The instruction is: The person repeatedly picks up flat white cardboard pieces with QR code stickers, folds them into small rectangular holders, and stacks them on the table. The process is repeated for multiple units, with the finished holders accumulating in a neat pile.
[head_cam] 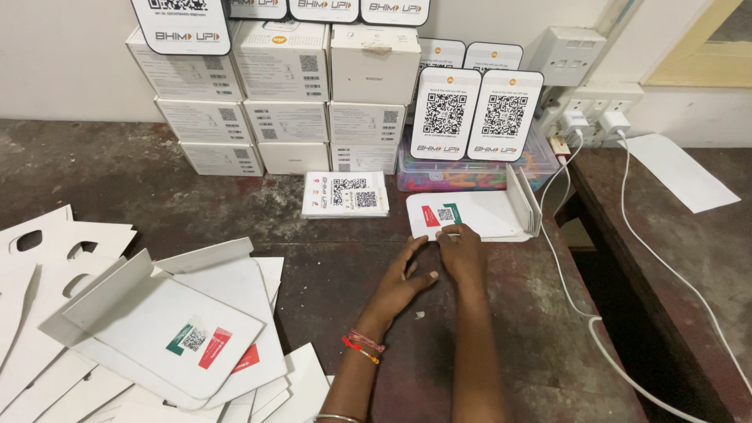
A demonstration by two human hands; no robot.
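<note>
A white folded card stand (pixel 486 213) with a red and green label lies flat on the dark worktop, its flap upright at the right end. My right hand (pixel 462 249) presses its fingertips on the card's near edge by the label. My left hand (pixel 401 283) rests open on the worktop just left of it, thumb out, fingertips near the card's lower left corner. Thread bracelets ring the left wrist.
A heap of flat white die-cut cards (pixel 172 329) fills the near left. Stacked white boxes (pixel 286 94) stand at the back wall, a small sticker stack (pixel 345 193) before them. A clear tub (pixel 470 174) holds coloured bits. White cables (pixel 580 290) hang from wall sockets (pixel 595 117).
</note>
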